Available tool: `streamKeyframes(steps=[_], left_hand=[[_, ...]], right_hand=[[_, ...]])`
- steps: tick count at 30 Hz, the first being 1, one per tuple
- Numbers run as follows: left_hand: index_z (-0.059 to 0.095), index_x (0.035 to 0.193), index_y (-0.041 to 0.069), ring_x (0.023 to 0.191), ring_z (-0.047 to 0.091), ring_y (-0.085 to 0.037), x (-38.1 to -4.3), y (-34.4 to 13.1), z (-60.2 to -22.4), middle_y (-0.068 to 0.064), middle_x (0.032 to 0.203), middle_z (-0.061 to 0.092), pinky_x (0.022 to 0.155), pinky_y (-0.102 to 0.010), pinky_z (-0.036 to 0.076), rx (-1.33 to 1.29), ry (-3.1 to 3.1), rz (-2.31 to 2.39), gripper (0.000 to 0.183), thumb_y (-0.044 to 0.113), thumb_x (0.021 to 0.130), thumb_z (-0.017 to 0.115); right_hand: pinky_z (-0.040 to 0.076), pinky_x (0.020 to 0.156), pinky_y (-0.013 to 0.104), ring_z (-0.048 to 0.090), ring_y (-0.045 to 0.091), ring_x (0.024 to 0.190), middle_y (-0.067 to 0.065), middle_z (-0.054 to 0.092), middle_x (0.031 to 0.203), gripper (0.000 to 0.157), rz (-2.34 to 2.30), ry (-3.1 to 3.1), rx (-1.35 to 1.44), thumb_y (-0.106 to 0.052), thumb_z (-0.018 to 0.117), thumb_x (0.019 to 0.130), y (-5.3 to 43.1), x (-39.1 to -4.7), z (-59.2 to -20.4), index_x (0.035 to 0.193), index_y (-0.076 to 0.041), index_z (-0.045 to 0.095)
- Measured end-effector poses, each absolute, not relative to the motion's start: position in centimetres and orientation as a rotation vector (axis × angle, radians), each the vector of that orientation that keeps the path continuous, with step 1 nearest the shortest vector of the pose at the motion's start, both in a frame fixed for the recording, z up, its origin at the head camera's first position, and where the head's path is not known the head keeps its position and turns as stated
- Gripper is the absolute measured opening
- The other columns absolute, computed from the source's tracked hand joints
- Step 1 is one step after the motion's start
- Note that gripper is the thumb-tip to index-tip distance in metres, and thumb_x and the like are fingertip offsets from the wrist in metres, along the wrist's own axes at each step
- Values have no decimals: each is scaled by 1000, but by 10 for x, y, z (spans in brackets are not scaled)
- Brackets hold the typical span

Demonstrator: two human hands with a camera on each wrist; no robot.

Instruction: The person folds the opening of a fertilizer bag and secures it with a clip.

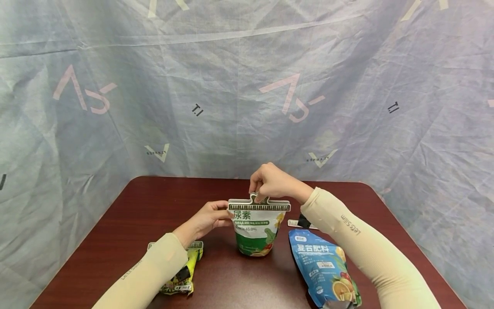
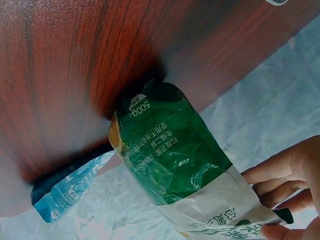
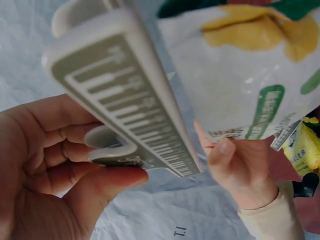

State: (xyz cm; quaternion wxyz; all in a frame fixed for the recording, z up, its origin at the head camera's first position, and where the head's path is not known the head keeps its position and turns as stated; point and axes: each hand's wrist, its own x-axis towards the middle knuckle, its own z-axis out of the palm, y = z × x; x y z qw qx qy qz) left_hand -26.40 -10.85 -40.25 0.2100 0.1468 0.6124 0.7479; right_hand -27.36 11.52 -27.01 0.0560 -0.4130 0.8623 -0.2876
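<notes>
A green-and-white fertilizer bag (image 1: 252, 240) is upright in the middle of the head view. My left hand (image 1: 208, 219) pinches its upper left edge; in the left wrist view, the thumb and fingers lie on either side of the bag's edge. My right hand (image 1: 275, 182) pinches the handles of a wide bag clip (image 3: 125, 100) with a piano-key pattern. From the head, the clip lies across the bag's top. The right wrist view shows background between the clip's bar and the bag there. Whether the clip bites the bag cannot be told.
On the right lies a blue fertilizer bag (image 1: 318, 266), with another clip (image 1: 295, 223) behind it. A yellow-green bag (image 1: 181, 279) and a patterned clip (image 1: 197, 245) lie partly under my left sleeve. Printed cloth (image 1: 231, 128) hangs behind the dark red table (image 1: 166, 193).
</notes>
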Motion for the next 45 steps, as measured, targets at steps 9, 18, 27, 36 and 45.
streamKeyframes(steps=[9, 18, 27, 36, 45], left_hand=[[66, 91, 12, 86, 63, -18, -264, -109, -403, -5, 95, 65, 88, -49, 44, 404, 1692, 2095, 19, -4, 81, 62], [66, 93, 12, 87, 63, -19, -263, -111, -407, -7, 95, 64, 87, -46, 45, 439, 1643, 2118, 24, -8, 80, 60], [66, 97, 13, 87, 62, -17, -262, -113, -406, -5, 96, 64, 90, -49, 42, 461, 1644, 2111, 27, -7, 79, 62], [66, 95, 14, 88, 61, -16, -263, -114, -405, -4, 95, 64, 91, -49, 42, 470, 1650, 2100, 27, -8, 80, 61], [67, 97, 14, 85, 61, -14, -260, -115, -405, -4, 94, 63, 85, -39, 48, 485, 1666, 2068, 27, -6, 79, 63]], right_hand=[[50, 48, 27, 60, 12, 50, -5, 63, 56, 19, -835, 2636, -1209, 8, 67, 68, 110, -276, -277, 71, -10, 70], [51, 50, 27, 61, 12, 51, -3, 63, 56, 18, -871, 2588, -1190, 10, 66, 69, 111, -281, -284, 72, -8, 70], [50, 49, 27, 59, 12, 49, -4, 62, 55, 16, -833, 2601, -1211, 6, 70, 69, 110, -283, -286, 71, -10, 70], [49, 48, 28, 57, 16, 46, -2, 61, 53, 16, -827, 2580, -1197, 7, 70, 69, 108, -282, -286, 72, -9, 70], [48, 47, 26, 53, 13, 43, -6, 60, 52, 15, -791, 2600, -1208, 3, 74, 67, 106, -282, -290, 70, -11, 70]])
